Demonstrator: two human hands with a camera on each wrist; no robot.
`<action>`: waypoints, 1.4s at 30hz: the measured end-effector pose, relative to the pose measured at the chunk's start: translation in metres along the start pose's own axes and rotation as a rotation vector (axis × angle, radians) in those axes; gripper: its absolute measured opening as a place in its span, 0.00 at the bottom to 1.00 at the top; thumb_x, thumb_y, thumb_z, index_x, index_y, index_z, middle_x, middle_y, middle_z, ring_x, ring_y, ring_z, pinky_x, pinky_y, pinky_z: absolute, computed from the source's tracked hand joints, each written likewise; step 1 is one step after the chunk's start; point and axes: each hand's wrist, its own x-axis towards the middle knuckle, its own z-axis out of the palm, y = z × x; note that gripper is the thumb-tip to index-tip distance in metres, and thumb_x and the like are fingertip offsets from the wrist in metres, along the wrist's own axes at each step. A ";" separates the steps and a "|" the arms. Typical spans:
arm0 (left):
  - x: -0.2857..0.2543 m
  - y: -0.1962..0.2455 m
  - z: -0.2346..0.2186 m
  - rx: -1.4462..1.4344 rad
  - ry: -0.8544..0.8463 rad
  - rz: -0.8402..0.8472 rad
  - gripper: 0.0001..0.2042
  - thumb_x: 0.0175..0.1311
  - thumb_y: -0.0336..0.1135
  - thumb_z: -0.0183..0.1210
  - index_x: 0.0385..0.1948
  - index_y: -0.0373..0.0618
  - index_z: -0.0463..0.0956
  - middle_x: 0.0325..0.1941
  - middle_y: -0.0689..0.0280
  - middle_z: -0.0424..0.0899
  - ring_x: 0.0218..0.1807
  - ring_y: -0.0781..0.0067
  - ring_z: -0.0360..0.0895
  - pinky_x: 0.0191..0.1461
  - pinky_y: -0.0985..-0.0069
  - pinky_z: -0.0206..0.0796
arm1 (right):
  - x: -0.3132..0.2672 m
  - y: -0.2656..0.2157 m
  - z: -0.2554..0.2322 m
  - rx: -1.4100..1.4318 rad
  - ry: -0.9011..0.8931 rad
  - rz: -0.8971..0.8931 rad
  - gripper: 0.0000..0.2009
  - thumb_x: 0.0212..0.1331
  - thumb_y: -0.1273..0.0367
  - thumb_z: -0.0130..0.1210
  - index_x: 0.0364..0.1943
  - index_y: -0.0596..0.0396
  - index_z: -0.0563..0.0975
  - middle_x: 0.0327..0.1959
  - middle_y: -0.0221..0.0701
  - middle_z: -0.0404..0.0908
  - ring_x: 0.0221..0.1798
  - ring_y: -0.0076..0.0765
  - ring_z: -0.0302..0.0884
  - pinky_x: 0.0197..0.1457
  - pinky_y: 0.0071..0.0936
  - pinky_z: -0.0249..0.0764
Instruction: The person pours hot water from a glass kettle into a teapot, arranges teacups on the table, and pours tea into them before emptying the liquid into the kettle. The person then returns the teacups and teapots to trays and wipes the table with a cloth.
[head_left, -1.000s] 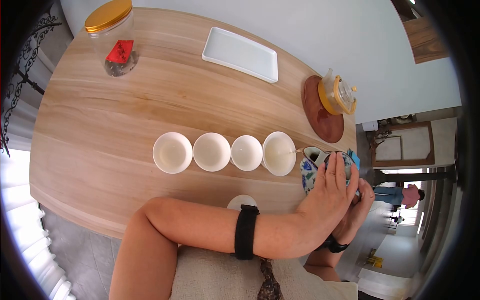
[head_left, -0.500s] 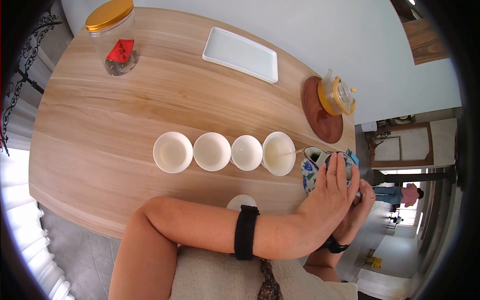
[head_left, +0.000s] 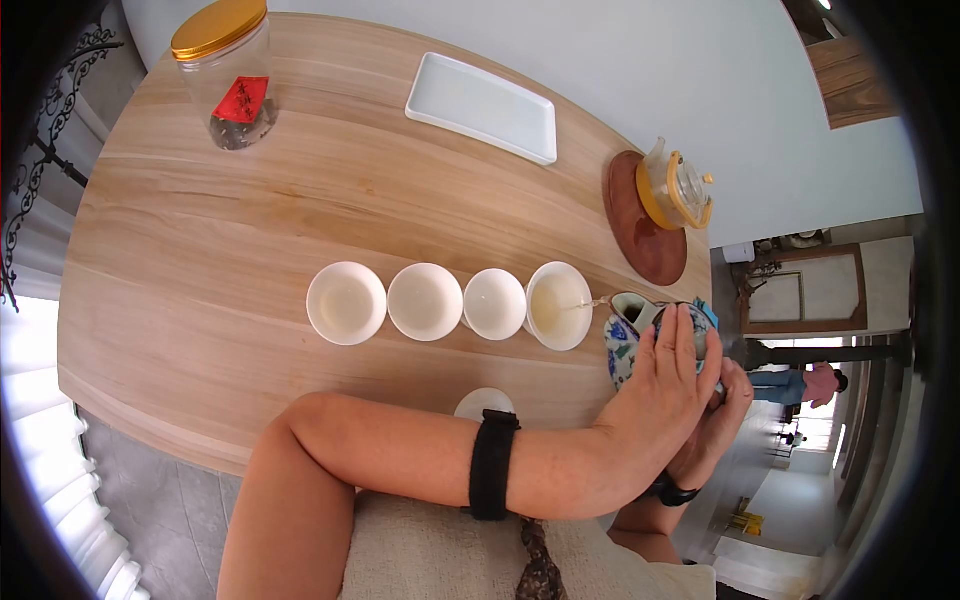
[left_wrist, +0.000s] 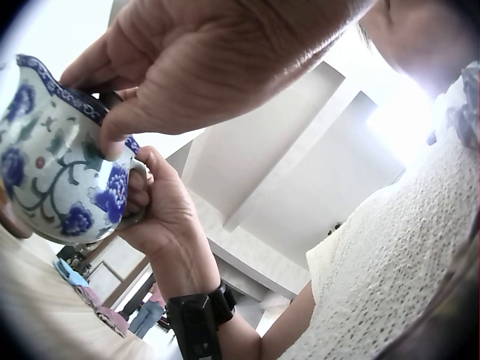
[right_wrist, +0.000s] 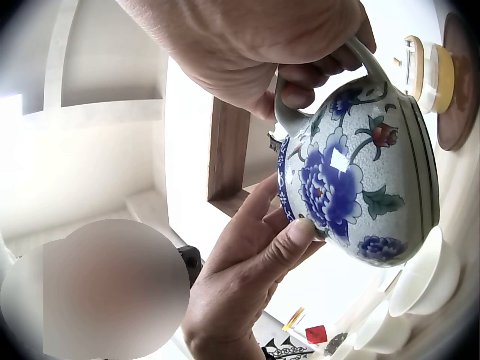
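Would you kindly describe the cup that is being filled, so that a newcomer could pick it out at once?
On the wooden table, a row of four white cups runs across the middle. The cup being filled is the one at the end nearest the blue-flowered teapot held in both hands. Unlike its three neighbours, it takes a thin stream from the spout and holds pale liquid.

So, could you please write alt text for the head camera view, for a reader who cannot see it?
A person tilts a blue-flowered teapot with both hands, pouring a thin stream into the rightmost of four white cups lined up on a wooden table. The left hand presses on the pot's lid; the right hand is mostly hidden behind it.
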 end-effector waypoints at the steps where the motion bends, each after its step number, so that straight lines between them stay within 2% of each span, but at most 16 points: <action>1: 0.000 0.000 0.000 0.001 -0.006 0.006 0.26 0.57 0.31 0.50 0.57 0.26 0.58 0.57 0.31 0.64 0.63 0.41 0.65 0.64 0.60 0.60 | -0.001 -0.002 0.003 -0.007 -0.005 -0.007 0.08 0.58 0.66 0.55 0.38 0.53 0.74 0.36 0.25 0.76 0.39 0.21 0.74 0.42 0.18 0.72; 6: 0.000 0.001 0.000 -0.001 -0.001 -0.002 0.25 0.58 0.30 0.49 0.57 0.27 0.58 0.57 0.31 0.64 0.63 0.42 0.65 0.64 0.60 0.60 | -0.002 -0.004 0.008 -0.036 -0.004 -0.016 0.07 0.59 0.66 0.54 0.38 0.53 0.74 0.36 0.25 0.76 0.41 0.22 0.74 0.44 0.19 0.72; 8: 0.000 0.001 0.000 0.001 0.005 -0.007 0.25 0.58 0.30 0.48 0.57 0.27 0.58 0.57 0.31 0.64 0.63 0.42 0.65 0.64 0.60 0.60 | -0.005 -0.008 0.029 0.031 0.129 -0.098 0.06 0.53 0.71 0.56 0.26 0.59 0.79 0.24 0.24 0.78 0.25 0.13 0.69 0.23 0.09 0.59; 9: 0.000 0.001 0.000 0.000 0.006 -0.005 0.25 0.58 0.30 0.48 0.57 0.27 0.58 0.57 0.31 0.64 0.63 0.42 0.65 0.64 0.61 0.61 | -0.003 -0.007 0.021 0.030 0.129 -0.098 0.06 0.53 0.71 0.56 0.26 0.59 0.79 0.24 0.24 0.78 0.25 0.13 0.69 0.23 0.09 0.59; 11: 0.000 0.001 0.000 -0.001 0.007 -0.003 0.25 0.58 0.30 0.48 0.57 0.27 0.58 0.57 0.31 0.64 0.63 0.42 0.65 0.64 0.61 0.61 | 0.000 -0.003 0.000 -0.022 -0.053 -0.014 0.08 0.59 0.66 0.54 0.38 0.52 0.74 0.36 0.25 0.76 0.40 0.21 0.74 0.43 0.18 0.72; 18: 0.000 0.000 -0.001 -0.003 -0.003 -0.001 0.26 0.57 0.31 0.49 0.58 0.27 0.57 0.57 0.31 0.64 0.63 0.42 0.65 0.65 0.61 0.60 | 0.002 0.003 -0.011 -0.013 -0.011 -0.001 0.08 0.58 0.66 0.54 0.39 0.52 0.74 0.36 0.25 0.76 0.40 0.21 0.74 0.43 0.18 0.72; 21: 0.000 0.000 -0.002 -0.001 -0.001 0.000 0.27 0.57 0.31 0.49 0.58 0.27 0.57 0.57 0.31 0.64 0.63 0.42 0.65 0.65 0.61 0.60 | -0.002 -0.004 0.009 -0.014 0.011 -0.028 0.08 0.58 0.66 0.55 0.38 0.52 0.74 0.36 0.25 0.76 0.39 0.21 0.74 0.43 0.18 0.72; 22: 0.000 0.000 -0.002 0.000 -0.002 0.001 0.27 0.57 0.31 0.49 0.58 0.27 0.57 0.57 0.31 0.64 0.63 0.42 0.65 0.65 0.61 0.60 | -0.004 -0.009 0.028 0.009 0.107 -0.071 0.04 0.57 0.69 0.55 0.30 0.54 0.75 0.28 0.22 0.74 0.30 0.15 0.67 0.32 0.13 0.62; 23: 0.000 0.000 -0.002 0.000 -0.002 0.000 0.27 0.57 0.31 0.49 0.58 0.27 0.57 0.57 0.31 0.64 0.63 0.42 0.65 0.65 0.61 0.60 | -0.005 -0.011 0.037 0.032 0.202 -0.113 0.07 0.56 0.72 0.55 0.22 0.55 0.77 0.19 0.18 0.72 0.20 0.08 0.61 0.20 0.09 0.51; 42: 0.000 0.000 -0.003 -0.017 0.009 0.012 0.27 0.57 0.31 0.50 0.58 0.27 0.57 0.57 0.30 0.64 0.63 0.40 0.64 0.64 0.60 0.60 | -0.006 -0.012 0.036 0.049 0.190 -0.111 0.07 0.56 0.72 0.54 0.22 0.56 0.76 0.20 0.19 0.72 0.20 0.09 0.62 0.21 0.10 0.52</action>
